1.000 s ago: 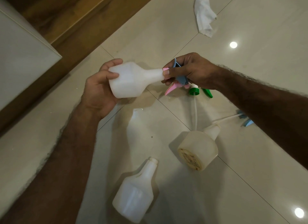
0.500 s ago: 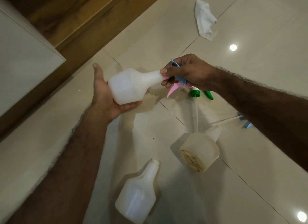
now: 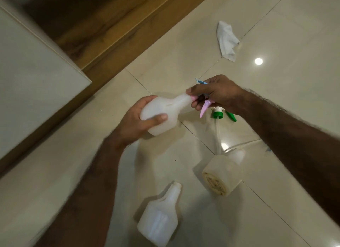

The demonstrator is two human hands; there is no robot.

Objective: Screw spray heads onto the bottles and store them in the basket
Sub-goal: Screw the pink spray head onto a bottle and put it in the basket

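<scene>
Mid-frame: left hand (image 3: 136,121) grips bottle (image 3: 161,112), right hand (image 3: 217,94) holds pink spray head (image 3: 203,108) at its neck. Two bottles (image 3: 159,221) bare at the bottom, green head (image 3: 218,114) loose, no basket visible.

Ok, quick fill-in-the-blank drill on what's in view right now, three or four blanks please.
1. The left hand grips a white ____.
2. The right hand holds a spray head whose trigger is ____.
3. ____ more bottles lie capless on the floor.
4. The loose spray head on the floor has a ____ collar.

Missing: bottle; pink; Two; green
</scene>
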